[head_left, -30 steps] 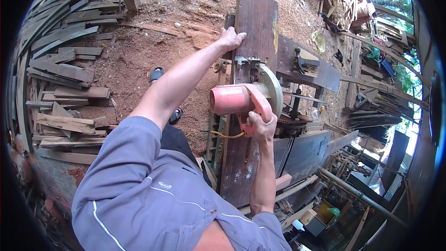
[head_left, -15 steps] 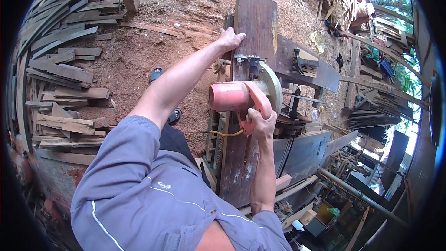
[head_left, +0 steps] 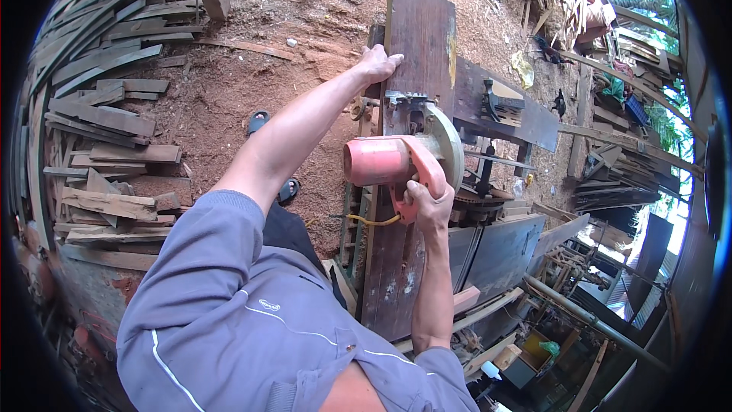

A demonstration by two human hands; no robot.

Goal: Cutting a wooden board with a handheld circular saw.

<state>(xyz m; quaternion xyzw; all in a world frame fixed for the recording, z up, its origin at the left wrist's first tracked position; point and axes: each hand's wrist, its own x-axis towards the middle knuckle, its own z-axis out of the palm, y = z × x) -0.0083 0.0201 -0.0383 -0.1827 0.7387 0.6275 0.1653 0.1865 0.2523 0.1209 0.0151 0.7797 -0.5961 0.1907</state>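
My left hand (head_left: 375,65) grips the left edge of a long dark wooden plank (head_left: 419,34) near its far end, fingertips on the top face. The plank runs vertically through the picture and has yellowish marks along its right edge. On it sits a circular saw with a faded red motor housing (head_left: 370,162) and a pale metal blade guard (head_left: 450,149). My right hand (head_left: 431,202) is wrapped round the saw's red rear handle, thumb raised on it. A yellow cable (head_left: 370,220) leads off the saw to the left. The blade itself is hidden.
Wood offcuts (head_left: 114,152) lie piled along the left. Sawdust (head_left: 213,107) covers the ground, where my sandalled feet show. A metal-topped machine table (head_left: 496,252) with a large toothed wheel stands right of the plank. More boards, a pipe (head_left: 587,320) and clutter fill the right side.
The saw has shifted very slightly up and left along the plank since one second ago, my right hand with it. My left hand stays on the plank's edge.
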